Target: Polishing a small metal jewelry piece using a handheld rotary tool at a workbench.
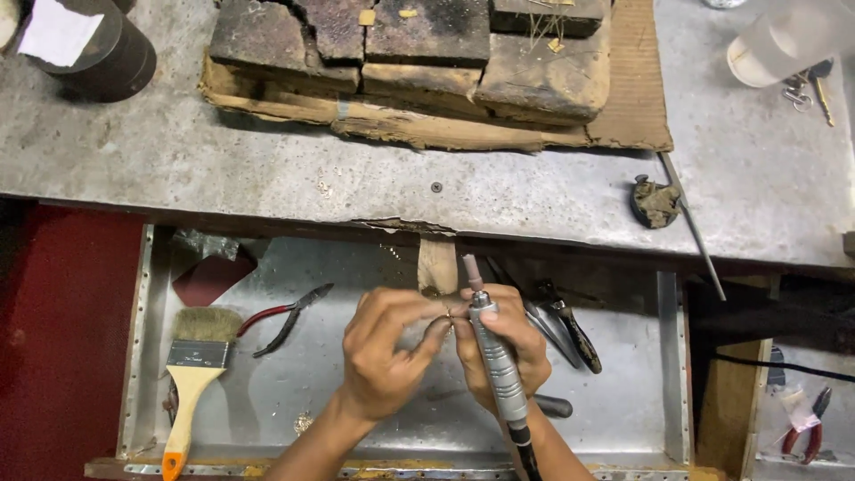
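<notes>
Head view, looking down on a metal-topped counter (267, 178) and the sheet-metal tray (356, 392) slung beneath it.

Left hand (387, 352): fingers are pinching a small wire ring (448, 313), holding it just off the end of the wooden bench peg (437, 265) that is jutting out above the fingertips.

Right hand (506, 343): fingers are clenching around a ribbed rotary handpiece (497, 365), held like a pen; its pinkish abrasive tip (471, 270) is standing just above and beside the ring, and whether it is touching cannot be told.

Progress, as a judgement: the ring is being worked at the peg, grinding or polishing under way; nothing is showing it finished, since it is too small and mostly hidden.

Beside the fingers, in the tray: red-handled pliers (285, 316) to the left, a flat paintbrush (196, 374) farther left, dark pliers (570, 330) just right.

Well above the fingers: charred firebricks (427, 53) on a board, a dark cylinder (98, 53), a thin rod (695, 223).
</notes>
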